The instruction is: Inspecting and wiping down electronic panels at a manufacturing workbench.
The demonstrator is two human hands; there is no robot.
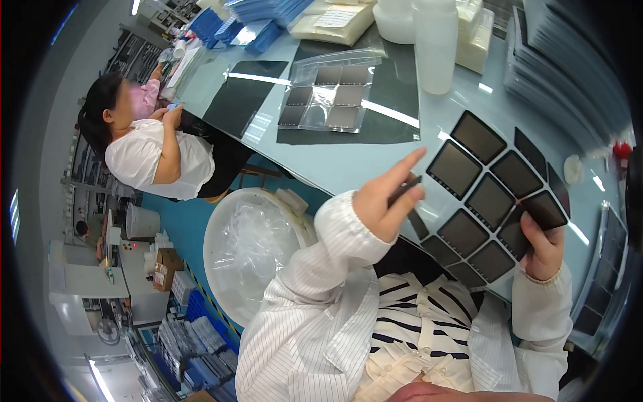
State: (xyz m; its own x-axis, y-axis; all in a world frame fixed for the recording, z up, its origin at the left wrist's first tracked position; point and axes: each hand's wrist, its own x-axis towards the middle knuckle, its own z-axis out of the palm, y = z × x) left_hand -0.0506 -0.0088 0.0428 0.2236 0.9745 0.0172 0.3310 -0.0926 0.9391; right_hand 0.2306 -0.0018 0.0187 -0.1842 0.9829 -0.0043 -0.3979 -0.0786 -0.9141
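My right hand [544, 249] is closed on the lower right edge of a sheet of dark square panels [491, 202], thumb on top. The sheet is tilted above the table's near edge, its squares set in rows with pale gaps. To its left my left hand [392, 196] pinches a thin, dark, stick-like tool [404, 190], its exact kind unclear. The index finger points out toward the sheet, apart from it. Farther back, a clear plastic bag [329, 94] with several similar dark squares lies on a black mat [395, 127].
White bottle [437, 50], stacked pale packets [333, 23] and blue stacks [271, 10] stand at the back of the table. Stacked clear sleeves [559, 74] rise at the right. A white bin [221, 268] of clear plastic stands left of me. Another person [151, 151] sits farther left.
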